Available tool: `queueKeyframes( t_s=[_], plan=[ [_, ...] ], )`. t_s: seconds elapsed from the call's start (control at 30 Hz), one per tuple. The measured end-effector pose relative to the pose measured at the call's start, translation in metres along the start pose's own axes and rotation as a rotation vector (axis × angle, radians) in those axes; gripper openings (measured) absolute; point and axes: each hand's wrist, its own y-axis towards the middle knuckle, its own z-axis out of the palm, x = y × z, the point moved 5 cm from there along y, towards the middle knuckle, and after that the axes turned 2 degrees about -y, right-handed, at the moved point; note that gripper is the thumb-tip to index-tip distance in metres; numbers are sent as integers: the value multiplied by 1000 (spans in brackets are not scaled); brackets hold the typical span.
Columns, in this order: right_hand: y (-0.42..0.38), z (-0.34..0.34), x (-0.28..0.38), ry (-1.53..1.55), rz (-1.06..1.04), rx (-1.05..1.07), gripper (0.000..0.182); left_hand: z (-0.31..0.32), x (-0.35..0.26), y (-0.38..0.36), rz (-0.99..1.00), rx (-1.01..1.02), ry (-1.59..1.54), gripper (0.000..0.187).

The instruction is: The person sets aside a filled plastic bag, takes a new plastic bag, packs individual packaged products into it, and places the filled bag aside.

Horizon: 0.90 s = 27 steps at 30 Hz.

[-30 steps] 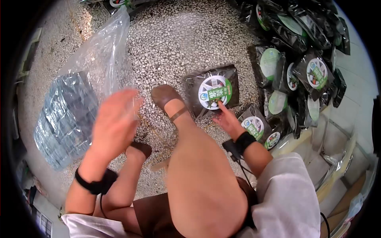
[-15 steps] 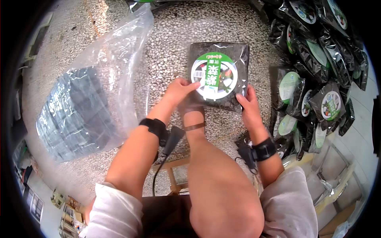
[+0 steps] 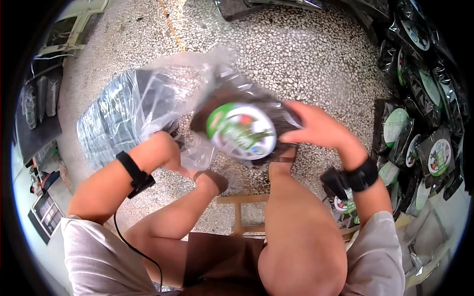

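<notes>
My right hand (image 3: 313, 123) grips the right edge of a dark, flat seaweed packet (image 3: 284, 116), thumb and fingers on either side. The packet is tilted and blurred by motion, its round green-and-white label facing up. It is at the mouth of a large clear plastic bag (image 3: 185, 86), overlapping the film. My left hand (image 3: 168, 150) is closed at the bag's near edge, its fingertips partly hidden. Inside the bag, towards the left, lies a stack of dark packets (image 3: 111, 116) wrapped in shiny film.
Many loose labelled packets (image 3: 438, 155) are piled along the right side. More dark packets (image 3: 242, 7) lie at the far edge of the speckled floor (image 3: 316, 54). A wooden stool frame (image 3: 239, 214) stands between my legs. A black cable (image 3: 131, 241) hangs by my left arm.
The seaweed packet has moved left to the bag's mouth, tilting on the way. My left hand has left the packet and gone to the bag. The bag's opening has been pulled nearer.
</notes>
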Motion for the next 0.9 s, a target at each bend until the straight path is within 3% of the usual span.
queueKeyframes(
  t_s=[0.03, 0.13, 0.2, 0.27, 0.3, 0.33, 0.4, 0.43, 0.53, 0.57, 0.6, 0.67, 0.73, 0.77, 0.83, 0.9],
  plan=[
    [28, 12, 17, -175, -7, 141, 67, -2, -3, -7, -6, 9, 1, 62],
    [99, 61, 32, -498, -60, 432, 55, -12, -29, -14, 118, -333, -36, 23],
    [137, 65, 25, -346, -111, 296, 49, -34, -79, -41, 301, -352, -13, 9],
    [151, 23, 21, 251, -93, 85, 48, -41, -126, -48, 342, -368, 183, 9],
    [142, 8, 23, 425, -38, 22, 54, -45, -140, -52, 506, -398, 234, 9],
    [137, 18, 20, 427, -37, 27, 54, -47, -147, -49, 506, -394, 229, 9],
    [110, 36, 24, -272, -290, -127, 56, -61, -164, -46, 594, -647, 220, 7],
    [89, 42, 27, -336, -202, -95, 55, -63, -169, -43, 606, -662, 238, 7],
    [50, 35, 34, -470, -190, 63, 44, -76, -163, -47, 405, -880, 154, 6],
    [41, 39, 37, -536, -349, 43, 37, -82, -156, -54, 331, -914, 163, 6],
    [33, 53, 40, -597, -498, 32, 31, -88, -157, -63, 368, -990, 236, 7],
    [42, 93, 29, -717, -552, 83, 22, -90, -170, -70, 444, -1106, 332, 8],
    [62, 120, 8, -559, -584, 103, 17, -74, -179, -52, 219, -919, 450, 11],
    [62, 121, 6, -565, -571, 96, 17, -77, -174, -54, 229, -928, 456, 11],
    [64, 121, 3, -228, -489, 155, 31, -85, -146, -66, 4, -1040, 506, 11],
    [46, 105, -2, -222, -555, 124, 36, -66, -133, -47, 15, -945, 410, 13]
  ],
)
